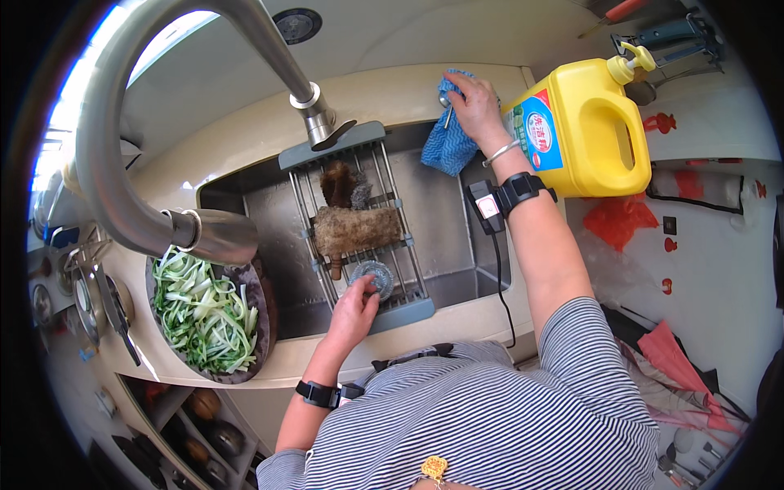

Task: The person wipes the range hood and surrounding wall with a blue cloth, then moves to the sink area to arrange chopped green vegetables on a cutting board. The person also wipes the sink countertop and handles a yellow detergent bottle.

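My left hand point(355, 309) is at the near end of a roll-up steel rack point(401, 312); its fingertips touch a round metal scourer point(375, 278), and whether they grip it is unclear. Behind the scourer on the rack lie a rough brown cylindrical loofah-like scrubber point(357, 229), a dark brown brush-like piece point(337, 184) and a grey steel-wool pad point(361, 191). My right hand point(474, 107) holds the top of a blue wavy-patterned cloth point(450, 144) at the sink's back right edge. A small metal fitting with a thin rod point(448, 113) shows against the cloth.
The rack spans a steel sink point(441, 214). A grey tap point(214, 236) arches over the left. Cut green vegetables point(205, 312) lie on a dark oval board point(267, 306). A large yellow detergent jug point(588, 131) stands beside my right forearm. A cable point(501, 275) hangs from my right wrist strap.
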